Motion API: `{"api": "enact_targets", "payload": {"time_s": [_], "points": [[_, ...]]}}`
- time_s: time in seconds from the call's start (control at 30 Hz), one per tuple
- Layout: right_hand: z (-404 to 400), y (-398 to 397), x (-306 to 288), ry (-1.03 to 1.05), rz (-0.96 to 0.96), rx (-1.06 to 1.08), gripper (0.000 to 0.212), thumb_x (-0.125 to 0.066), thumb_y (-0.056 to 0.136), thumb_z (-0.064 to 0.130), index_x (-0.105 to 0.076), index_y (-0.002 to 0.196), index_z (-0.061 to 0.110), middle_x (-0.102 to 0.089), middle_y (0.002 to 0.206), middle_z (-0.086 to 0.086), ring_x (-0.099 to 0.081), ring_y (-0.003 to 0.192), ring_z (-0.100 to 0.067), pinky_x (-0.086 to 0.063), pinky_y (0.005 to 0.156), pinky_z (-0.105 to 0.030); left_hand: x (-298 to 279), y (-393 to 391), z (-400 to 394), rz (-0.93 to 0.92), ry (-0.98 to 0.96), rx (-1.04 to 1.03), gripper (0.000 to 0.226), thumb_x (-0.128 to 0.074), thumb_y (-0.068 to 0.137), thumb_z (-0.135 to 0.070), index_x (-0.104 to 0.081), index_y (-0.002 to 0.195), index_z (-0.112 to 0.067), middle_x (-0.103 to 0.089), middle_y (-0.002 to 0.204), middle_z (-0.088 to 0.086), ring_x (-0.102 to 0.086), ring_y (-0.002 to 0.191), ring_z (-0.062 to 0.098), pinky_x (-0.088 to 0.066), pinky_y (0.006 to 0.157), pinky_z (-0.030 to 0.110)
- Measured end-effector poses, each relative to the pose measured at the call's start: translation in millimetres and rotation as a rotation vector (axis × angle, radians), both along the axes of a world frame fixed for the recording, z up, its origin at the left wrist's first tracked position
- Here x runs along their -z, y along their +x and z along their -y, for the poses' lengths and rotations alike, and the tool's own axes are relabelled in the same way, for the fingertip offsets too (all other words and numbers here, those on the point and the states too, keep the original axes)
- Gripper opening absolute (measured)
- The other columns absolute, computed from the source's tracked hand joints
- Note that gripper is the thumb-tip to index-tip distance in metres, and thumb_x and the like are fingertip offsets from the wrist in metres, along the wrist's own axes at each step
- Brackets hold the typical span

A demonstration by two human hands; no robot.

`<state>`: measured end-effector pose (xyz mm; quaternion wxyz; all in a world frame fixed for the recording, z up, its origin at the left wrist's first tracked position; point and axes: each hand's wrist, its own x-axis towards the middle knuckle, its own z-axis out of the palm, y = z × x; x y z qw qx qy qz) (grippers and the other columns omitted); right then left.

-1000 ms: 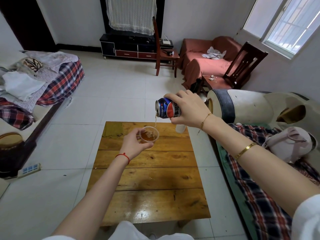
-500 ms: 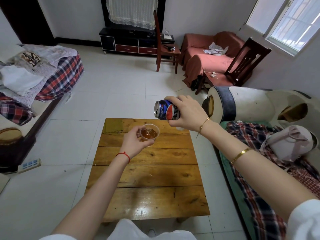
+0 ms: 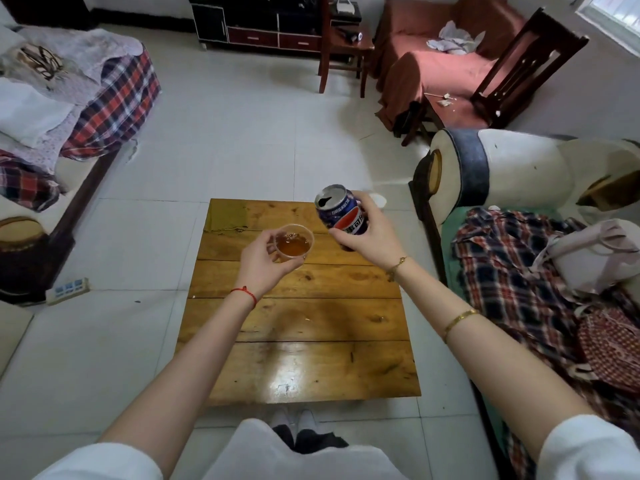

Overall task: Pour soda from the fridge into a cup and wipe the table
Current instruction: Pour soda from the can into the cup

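The table (image 3: 304,327) stands before the person, between a bed (image 3: 69,109) on the left and a sofa (image 3: 540,258) on the right. Above its far half, the cup (image 3: 294,244) is left of the can (image 3: 341,211). A chair (image 3: 341,46) stands behind.

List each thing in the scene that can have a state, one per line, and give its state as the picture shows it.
soda can: opened, nearly upright, held above the table, not pouring
cup: partly filled with brown soda, held off the table
left hand: fingers closed around the cup
right hand: fingers closed around the soda can
wooden table: glossy, nothing standing on it, a few small wet-looking spots
cabinet drawers: shut
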<state>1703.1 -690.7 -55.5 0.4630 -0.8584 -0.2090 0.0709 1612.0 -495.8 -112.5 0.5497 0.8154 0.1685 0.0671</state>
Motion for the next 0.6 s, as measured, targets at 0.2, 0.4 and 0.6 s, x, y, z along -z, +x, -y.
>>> {"api": "enact_targets", "payload": {"time_s": [0.2,0.4,0.6], "points": [[-2,1,52,0.111,-0.177,0.106,0.069,-0.08,0.077,0.027,-0.042,0.135,0.024,-0.054,0.118,0.021,-0.054,0.106,0.005,-0.045,0.087,-0.011,35,12,-11,-0.057,-0.013,-0.011,0.07,-0.086,0.071,-0.016,-0.052,0.132,-0.01,-0.057,0.133,0.004,-0.054,0.114,0.01,-0.046,0.091,0.013],[2,2,110,0.172,-0.287,0.21,0.071,-0.08,0.076,0.018,-0.039,0.134,0.024,-0.051,0.12,0.024,-0.053,0.115,0.0,-0.047,0.103,-0.028,82,14,-21,-0.125,-0.017,-0.066,0.07,-0.088,0.069,-0.016,-0.054,0.13,-0.011,-0.058,0.13,0.004,-0.055,0.114,0.012,-0.046,0.093,0.014],[7,6,171,0.175,-0.41,0.304,0.073,-0.081,0.075,0.019,-0.038,0.135,0.024,-0.049,0.125,0.014,-0.05,0.124,-0.012,-0.043,0.108,-0.035,141,8,-23,-0.2,-0.058,-0.107,0.069,-0.088,0.069,-0.013,-0.054,0.13,-0.013,-0.057,0.125,-0.003,-0.056,0.113,0.009,-0.043,0.088,0.002]]}}
